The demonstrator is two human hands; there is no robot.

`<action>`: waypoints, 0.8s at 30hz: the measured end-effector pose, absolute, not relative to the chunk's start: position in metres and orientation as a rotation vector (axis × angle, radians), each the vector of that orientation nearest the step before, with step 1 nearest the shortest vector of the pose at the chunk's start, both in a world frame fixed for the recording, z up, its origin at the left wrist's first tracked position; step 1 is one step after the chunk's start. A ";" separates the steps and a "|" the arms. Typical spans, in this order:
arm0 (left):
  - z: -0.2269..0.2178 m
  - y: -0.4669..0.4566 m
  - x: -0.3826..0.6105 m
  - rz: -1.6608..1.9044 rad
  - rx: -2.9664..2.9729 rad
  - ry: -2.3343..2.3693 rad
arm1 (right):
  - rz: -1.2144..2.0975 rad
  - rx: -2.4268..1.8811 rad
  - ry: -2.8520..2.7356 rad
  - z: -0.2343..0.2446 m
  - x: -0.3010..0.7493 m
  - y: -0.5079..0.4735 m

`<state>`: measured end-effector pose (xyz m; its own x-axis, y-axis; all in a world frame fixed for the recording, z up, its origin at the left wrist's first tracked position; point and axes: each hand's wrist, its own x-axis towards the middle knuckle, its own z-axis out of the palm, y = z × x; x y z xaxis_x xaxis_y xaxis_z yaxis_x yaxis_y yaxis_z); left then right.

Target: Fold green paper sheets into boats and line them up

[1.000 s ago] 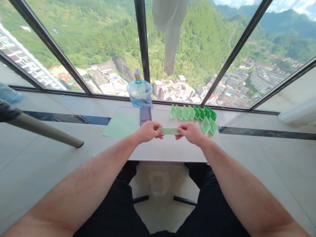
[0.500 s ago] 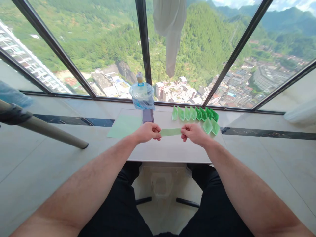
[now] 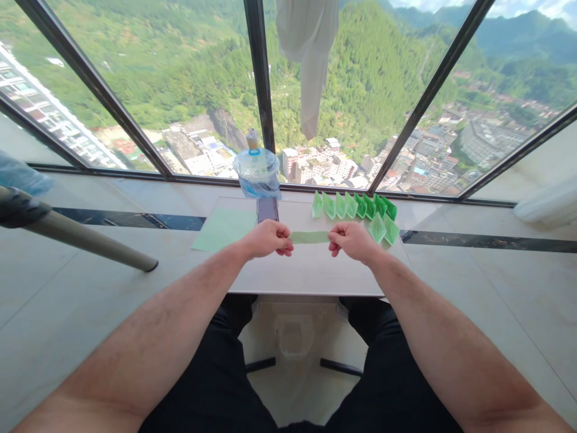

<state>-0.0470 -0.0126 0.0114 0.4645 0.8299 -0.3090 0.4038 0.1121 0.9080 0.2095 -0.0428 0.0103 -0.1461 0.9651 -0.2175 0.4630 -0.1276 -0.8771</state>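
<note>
A narrow strip of light green paper [image 3: 309, 237] is stretched level between my two hands, above the small table [image 3: 306, 273]. My left hand [image 3: 270, 238] pinches its left end. The right end sits between the thumb and fingers of my right hand [image 3: 350, 239]. Whether the strip is folded or a single layer, I cannot tell. Beyond my right hand stand several folded green paper boats [image 3: 351, 205] in a row, pale on the left and darker on the right. Two more pale ones [image 3: 384, 229] lie nearer. Left of my left hand lies a flat light green sheet [image 3: 228, 228].
A dark phone-like slab [image 3: 267, 209] lies at the table's back, partly behind my left hand. Behind it stands a clear plastic tub [image 3: 256, 171] with a blue bag. A grey pole [image 3: 94, 237] slants in from the left. Tall windows [image 3: 216, 90] rise beyond the table.
Both hands keep their pinch on the paper strip and hold nearly still. The whole view has shifted slightly.
</note>
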 end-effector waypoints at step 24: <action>0.013 -0.038 -0.022 0.375 1.789 1.139 | 1.102 -1.553 -1.921 0.006 0.188 -0.056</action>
<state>-0.0220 -0.0379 0.0130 0.5191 0.8267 -0.2172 0.5360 -0.1169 0.8361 0.1880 -0.0557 0.0061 -0.2778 0.9495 -0.1458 0.6053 0.0552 -0.7940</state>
